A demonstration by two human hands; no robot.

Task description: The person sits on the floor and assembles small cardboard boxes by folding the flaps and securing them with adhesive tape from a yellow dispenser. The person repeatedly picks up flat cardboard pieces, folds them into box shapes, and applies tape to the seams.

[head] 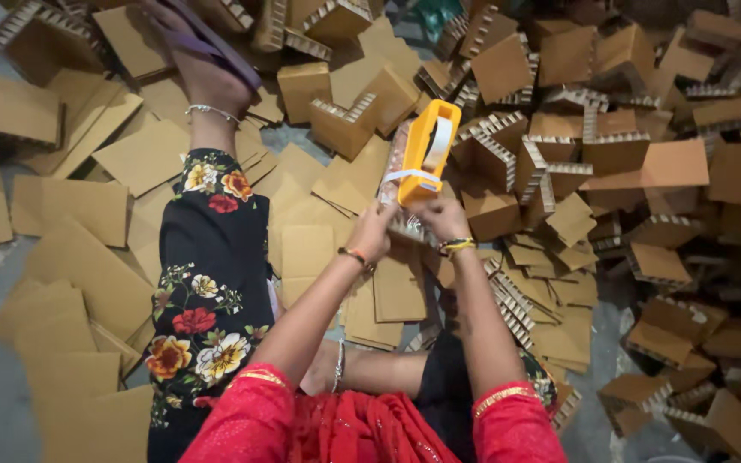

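Yellow tape dispenser (426,150) in both hands' (373,231) (443,219) closed grip, cardboard pieces (559,129) crowding around.

Flat cardboard sheets (62,206) left, honeycomb blocks (628,154) right, tape dispenser (426,150) between

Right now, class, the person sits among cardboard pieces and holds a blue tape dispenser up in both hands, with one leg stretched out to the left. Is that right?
Not quite: the tape dispenser is yellow-orange, not blue. The head view shows it. The rest stands: the left hand and right hand hold it up together, cardboard pieces lie all around, and one leg stretches out to the left.
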